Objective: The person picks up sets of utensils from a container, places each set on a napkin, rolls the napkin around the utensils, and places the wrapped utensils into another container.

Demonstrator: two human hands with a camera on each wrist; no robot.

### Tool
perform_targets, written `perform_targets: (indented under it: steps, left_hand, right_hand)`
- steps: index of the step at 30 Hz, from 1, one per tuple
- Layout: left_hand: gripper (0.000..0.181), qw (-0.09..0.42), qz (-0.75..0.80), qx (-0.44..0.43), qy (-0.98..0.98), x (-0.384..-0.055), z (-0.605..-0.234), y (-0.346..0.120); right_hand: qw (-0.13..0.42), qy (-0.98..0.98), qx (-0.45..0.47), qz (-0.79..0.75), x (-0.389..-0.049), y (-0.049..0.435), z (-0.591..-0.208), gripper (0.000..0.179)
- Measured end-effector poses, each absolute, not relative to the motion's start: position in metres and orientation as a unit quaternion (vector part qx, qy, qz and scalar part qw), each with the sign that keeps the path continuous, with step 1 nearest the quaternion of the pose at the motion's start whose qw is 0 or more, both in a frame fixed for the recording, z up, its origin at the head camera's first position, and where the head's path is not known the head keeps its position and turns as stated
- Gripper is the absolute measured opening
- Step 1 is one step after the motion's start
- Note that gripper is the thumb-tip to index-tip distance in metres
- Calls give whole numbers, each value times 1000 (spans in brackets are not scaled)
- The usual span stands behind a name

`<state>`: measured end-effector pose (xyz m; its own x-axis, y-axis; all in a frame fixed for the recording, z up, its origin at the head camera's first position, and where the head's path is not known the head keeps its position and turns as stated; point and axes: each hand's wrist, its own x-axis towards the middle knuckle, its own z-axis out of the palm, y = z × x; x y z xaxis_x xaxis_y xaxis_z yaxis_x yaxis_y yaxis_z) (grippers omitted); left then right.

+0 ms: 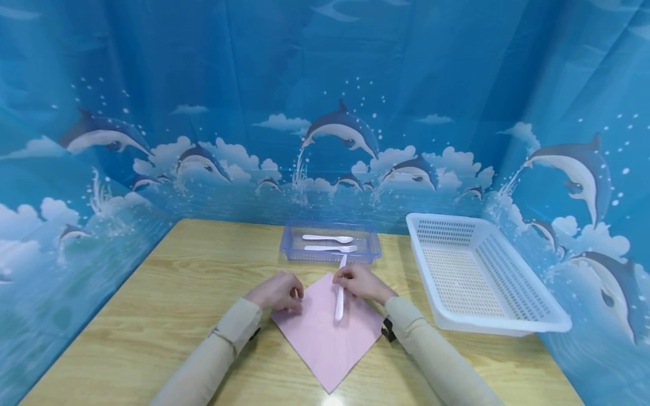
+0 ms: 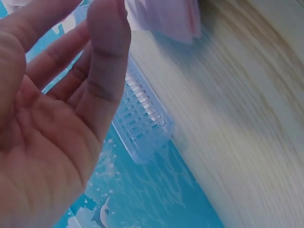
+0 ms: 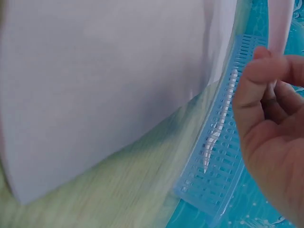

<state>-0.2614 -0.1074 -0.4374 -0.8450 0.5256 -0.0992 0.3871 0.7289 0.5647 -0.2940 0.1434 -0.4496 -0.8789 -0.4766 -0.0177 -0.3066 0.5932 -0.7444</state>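
A folded pink napkin (image 1: 327,352) lies on the wooden table, one corner towards me. Above its right half, my right hand (image 1: 364,283) pinches a white plastic knife (image 1: 339,309) between thumb and fingers, handle end towards me. My left hand (image 1: 279,291) is at the napkin's left corner with loosely bent fingers; the left wrist view shows nothing gripped in it. Just beyond the napkin stands a translucent blue-violet basket (image 1: 285,251). Inside it lie a white plastic spoon (image 1: 325,239) and, nearer me, a white plastic fork (image 1: 330,248).
A large white perforated basket (image 1: 508,326) stands at the right of the table (image 1: 203,265). A blue curtain (image 1: 244,67) with dolphins hangs behind the table and along both sides. Both forearms, in pale sleeves, reach in from the front edge.
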Motion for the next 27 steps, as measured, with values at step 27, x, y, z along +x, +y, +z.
perform_targets:
  steps: [27]
  left_hand:
    - [24, 163, 236, 249, 925, -255, -443, -107]
  right_hand:
    - [178, 877, -191, -403, -292, 118, -456, 15]
